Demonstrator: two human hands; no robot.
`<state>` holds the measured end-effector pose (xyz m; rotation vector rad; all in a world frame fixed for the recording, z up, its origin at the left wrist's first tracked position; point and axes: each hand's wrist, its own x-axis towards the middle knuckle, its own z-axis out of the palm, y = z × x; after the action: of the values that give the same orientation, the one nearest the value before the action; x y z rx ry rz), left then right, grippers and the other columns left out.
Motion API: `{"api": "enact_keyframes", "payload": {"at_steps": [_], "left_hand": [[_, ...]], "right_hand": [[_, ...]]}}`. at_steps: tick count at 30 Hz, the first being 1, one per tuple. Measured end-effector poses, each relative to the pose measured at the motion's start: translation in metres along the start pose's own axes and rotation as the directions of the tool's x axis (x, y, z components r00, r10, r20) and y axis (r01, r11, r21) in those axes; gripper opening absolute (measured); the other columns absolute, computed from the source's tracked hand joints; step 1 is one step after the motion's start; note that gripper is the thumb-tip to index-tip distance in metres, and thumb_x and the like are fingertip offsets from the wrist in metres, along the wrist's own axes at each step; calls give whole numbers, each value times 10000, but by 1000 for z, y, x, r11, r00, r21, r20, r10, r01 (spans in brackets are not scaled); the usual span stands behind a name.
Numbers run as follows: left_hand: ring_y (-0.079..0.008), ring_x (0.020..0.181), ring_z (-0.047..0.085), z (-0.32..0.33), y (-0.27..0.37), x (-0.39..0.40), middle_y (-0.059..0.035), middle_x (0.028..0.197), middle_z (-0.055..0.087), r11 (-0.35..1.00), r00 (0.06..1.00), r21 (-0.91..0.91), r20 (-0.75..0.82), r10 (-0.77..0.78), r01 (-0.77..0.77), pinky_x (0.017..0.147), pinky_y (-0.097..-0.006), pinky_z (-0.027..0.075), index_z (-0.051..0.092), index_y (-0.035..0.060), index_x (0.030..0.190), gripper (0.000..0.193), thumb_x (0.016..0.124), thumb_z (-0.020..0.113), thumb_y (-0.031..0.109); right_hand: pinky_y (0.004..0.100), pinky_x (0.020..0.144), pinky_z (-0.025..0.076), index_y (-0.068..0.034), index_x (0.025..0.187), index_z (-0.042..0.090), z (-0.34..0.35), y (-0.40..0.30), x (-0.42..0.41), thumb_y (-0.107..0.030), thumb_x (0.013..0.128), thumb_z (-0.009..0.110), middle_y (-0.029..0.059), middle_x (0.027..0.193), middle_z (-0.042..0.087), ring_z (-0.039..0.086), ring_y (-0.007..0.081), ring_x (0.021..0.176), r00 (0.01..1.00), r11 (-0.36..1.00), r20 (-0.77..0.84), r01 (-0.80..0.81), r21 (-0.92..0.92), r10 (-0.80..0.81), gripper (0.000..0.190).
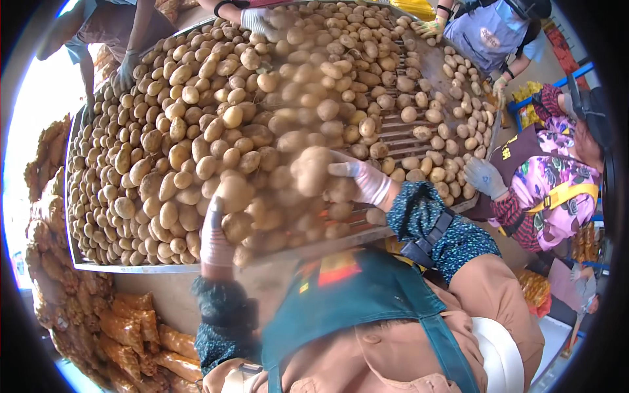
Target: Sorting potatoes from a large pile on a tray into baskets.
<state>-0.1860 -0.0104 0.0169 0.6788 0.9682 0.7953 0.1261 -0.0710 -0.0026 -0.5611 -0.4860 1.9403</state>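
In front of me a metal-rimmed sorting table [142,268] carries a wide, deep heap of potatoes [179,157]. My left hand [218,233], in a grey-tipped knit work glove, is at the near edge with its thumb against a large potato [235,193]; its other fingers are hidden. My right hand [366,179], in a similar glove, grips a big potato [311,170] above the heap. Another potato [341,189] is just under that hand. A smear blurs the middle of the view, so contacts there are unclear.
Bars of a slatted grate [403,131] show at the right of the heap. Gloved hands of co-workers rest at the rim: one grey glove [485,178] right, others [258,22] at the far side. Filled mesh sacks [125,324] are stacked at lower left.
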Motion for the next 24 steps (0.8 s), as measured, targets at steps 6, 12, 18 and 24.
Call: {"api": "enact_keyframes", "payload": {"at_steps": [6,12,18,24], "left_hand": [[-323,936,672,80,-43,13,-200,1194,623,801,907,-447,322,-272,399,685,-460,613,521,20,1307,643,963,495,561],[-241,1020,633,150,-81,13,-137,1214,606,863,805,-223,518,-289,453,843,-374,582,492,77,1351,449,1032,438,390],[-243,977,638,204,-121,4,-136,1170,619,904,825,11,404,-395,427,664,-386,590,511,75,1319,646,949,438,600],[-301,1169,544,249,-147,5,-156,1352,535,680,302,184,793,-530,709,974,-413,475,442,41,1416,876,878,478,731]], "right_hand": [[341,1034,448,-33,1369,487,11,-4,-65,-352,882,694,115,1255,603,586,213,1147,991,994,-107,89,66,-82,618],[370,873,542,-19,1337,506,-6,5,-132,-358,908,690,128,1205,630,633,238,1062,953,936,-283,194,295,-109,576],[336,898,502,-16,1206,594,-16,43,-231,-306,954,613,91,1051,671,639,196,960,758,863,-592,465,197,-273,385],[381,839,511,-107,1208,617,-42,123,-345,-338,989,525,53,972,665,629,182,924,511,838,-853,508,202,-105,331]]}}
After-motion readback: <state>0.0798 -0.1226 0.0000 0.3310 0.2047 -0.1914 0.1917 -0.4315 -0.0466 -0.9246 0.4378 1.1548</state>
